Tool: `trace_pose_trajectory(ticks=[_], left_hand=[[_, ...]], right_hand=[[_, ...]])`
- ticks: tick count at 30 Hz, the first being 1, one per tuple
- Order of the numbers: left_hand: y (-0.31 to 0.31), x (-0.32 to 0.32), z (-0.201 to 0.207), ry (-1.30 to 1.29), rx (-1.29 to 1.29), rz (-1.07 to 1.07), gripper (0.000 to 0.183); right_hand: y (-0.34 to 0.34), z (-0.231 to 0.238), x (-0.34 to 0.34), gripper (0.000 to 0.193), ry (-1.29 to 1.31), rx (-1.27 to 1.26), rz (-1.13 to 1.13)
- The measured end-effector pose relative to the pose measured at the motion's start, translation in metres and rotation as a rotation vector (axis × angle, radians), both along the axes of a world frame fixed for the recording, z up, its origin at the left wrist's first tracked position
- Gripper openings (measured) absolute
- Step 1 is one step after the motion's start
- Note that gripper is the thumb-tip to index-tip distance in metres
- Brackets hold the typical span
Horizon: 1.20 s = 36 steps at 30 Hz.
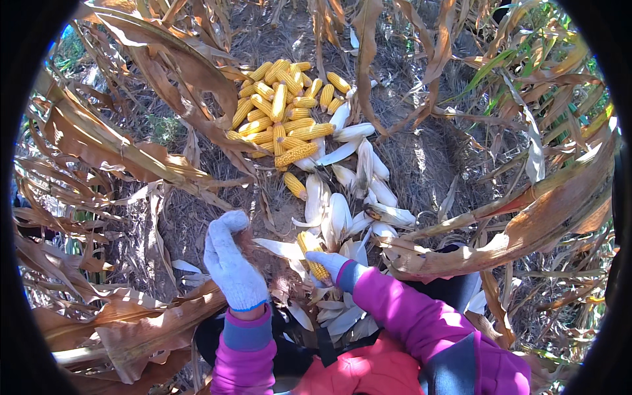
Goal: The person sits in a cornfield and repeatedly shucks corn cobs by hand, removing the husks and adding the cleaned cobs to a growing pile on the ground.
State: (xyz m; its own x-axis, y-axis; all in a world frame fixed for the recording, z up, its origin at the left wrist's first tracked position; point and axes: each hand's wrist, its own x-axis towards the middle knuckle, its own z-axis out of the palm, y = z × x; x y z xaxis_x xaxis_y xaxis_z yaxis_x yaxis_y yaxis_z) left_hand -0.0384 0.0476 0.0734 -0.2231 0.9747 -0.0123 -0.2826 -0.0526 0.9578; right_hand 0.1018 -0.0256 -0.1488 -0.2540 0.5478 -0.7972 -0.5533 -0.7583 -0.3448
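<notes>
While the right hand grips 1 yellow corn cob – husks splayed – the left hand rests curled, holding nothing visible.

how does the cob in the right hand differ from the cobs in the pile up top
The cob in the right hand has pale husk leaves around it; the pile of cobs lies bare and fully yellow. The held cob is off the ground, gripped by a white glove; the pile rests on the soil. Both show yellow kernels.
</notes>
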Motion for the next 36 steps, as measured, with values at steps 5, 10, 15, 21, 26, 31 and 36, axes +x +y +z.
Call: trace_pose_trajectory(ticks=[5, 10, 15, 21, 26, 31, 36], left_hand=[[-0.002, 0.006, -0.013, 0.051, -0.170, -0.163, 0.031], [-0.002, 0.012, -0.012, 0.103, -0.230, -0.213, 0.028], [-0.007, 0.007, -0.010, 0.073, -0.335, -0.238, 0.026], [-0.012, 0.014, -0.008, 0.070, -0.405, -0.278, 0.022], [-0.015, 0.028, -0.011, 0.159, -0.382, -0.376, 0.021], [-0.013, 0.022, -0.011, 0.254, -0.362, -0.455, 0.020], [-0.015, 0.029, -0.007, 0.217, -0.374, -0.484, 0.022]], right_hand=[[0.155, 0.005, 0.070, 0.037, 0.063, 0.188, -0.272], [0.285, 0.132, 0.127, 0.058, -0.585, 0.753, -0.355], [0.272, 0.054, 0.175, 0.032, -1.097, 0.723, 0.158], [0.154, -0.075, 0.126, 0.096, -1.256, 0.154, 0.956], [0.095, -0.166, 0.079, 0.105, -1.483, -0.089, 0.720], [0.097, -0.163, 0.098, 0.089, -1.255, -0.054, 0.342], [0.073, -0.162, 0.098, 0.073, -1.348, 0.071, 0.351]])
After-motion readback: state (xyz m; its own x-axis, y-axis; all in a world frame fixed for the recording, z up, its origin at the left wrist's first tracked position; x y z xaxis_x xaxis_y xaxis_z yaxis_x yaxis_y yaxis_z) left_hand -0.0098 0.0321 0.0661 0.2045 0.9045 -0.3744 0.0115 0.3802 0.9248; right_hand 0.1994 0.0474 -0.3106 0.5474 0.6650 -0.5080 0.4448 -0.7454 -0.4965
